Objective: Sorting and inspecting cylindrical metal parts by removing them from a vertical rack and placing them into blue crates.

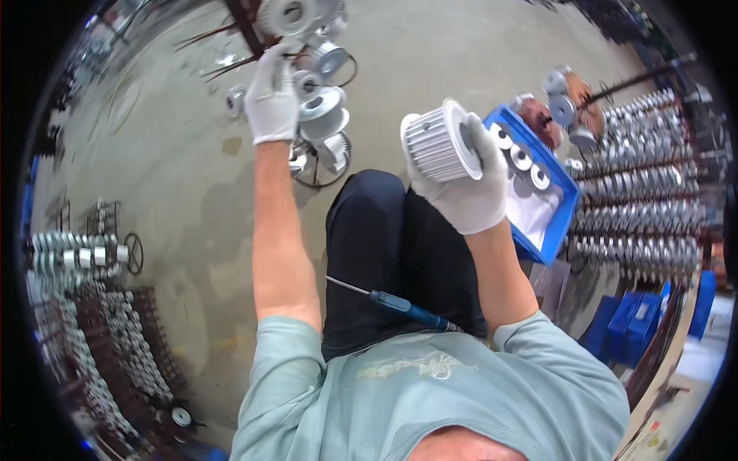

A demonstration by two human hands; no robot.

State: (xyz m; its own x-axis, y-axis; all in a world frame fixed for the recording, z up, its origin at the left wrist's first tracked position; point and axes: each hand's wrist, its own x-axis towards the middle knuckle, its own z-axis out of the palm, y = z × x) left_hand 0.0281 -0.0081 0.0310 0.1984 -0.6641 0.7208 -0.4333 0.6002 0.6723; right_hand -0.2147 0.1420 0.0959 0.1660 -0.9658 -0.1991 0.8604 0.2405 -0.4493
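My right hand point(469, 184), in a white glove, grips a silver toothed belt pulley point(438, 146) with flanged ends, held raised over the knees. My left hand point(273, 104), gloved too, reaches up to a dark rack point(247, 31) hung with several similar pulleys point(321, 111). Its fingers are stretched out beside them; whether the fingertips touch one is not clear. Across my lap lies a screwdriver-like tool point(396, 302) with a thin metal shaft and a blue handle.
A blue crate point(565, 207) with several pulleys point(521, 157) and white sheeting stands at the right. Beyond it is a rack point(638, 177) packed with rows of metal parts. More loaded racks point(77, 261) stand at the left. Blue bins point(634, 326) sit at the lower right.
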